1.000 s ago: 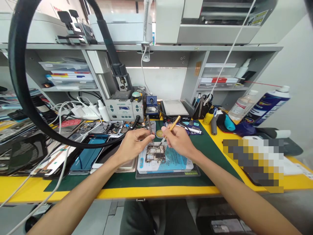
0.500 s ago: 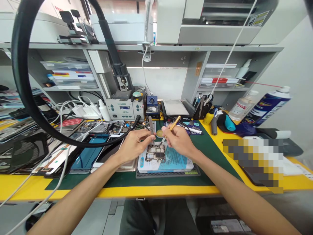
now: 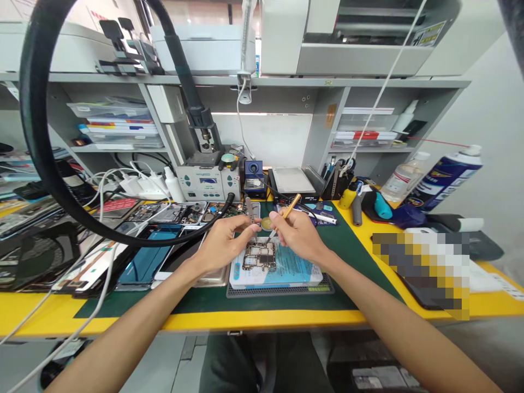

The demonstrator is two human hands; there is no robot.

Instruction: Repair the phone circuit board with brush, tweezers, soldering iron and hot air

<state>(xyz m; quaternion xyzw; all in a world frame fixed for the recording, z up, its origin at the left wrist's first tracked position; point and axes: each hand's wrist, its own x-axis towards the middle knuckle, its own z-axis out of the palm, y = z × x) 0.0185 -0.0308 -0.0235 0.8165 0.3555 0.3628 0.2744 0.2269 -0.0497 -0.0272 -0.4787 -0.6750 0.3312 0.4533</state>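
A phone circuit board lies flat on a blue-and-white box. My left hand pinches a pair of metal tweezers, their tips pointing down at the board's upper left edge. In my right hand is a slim gold-handled tool, held like a pen. Its narrow tip reaches the board's top edge; whether it is a blade or a brush I cannot tell. Just behind both tools sits a small round yellowish tin.
Phones and phone parts crowd the left of the green mat. A thick black hose loops in front, from the grey soldering station. Bottles and a blue spray can stand at right. A white cord hangs across.
Both hands keep almost the same place and grip. The tweezers lean slightly more to the left, and the view has shifted a little.
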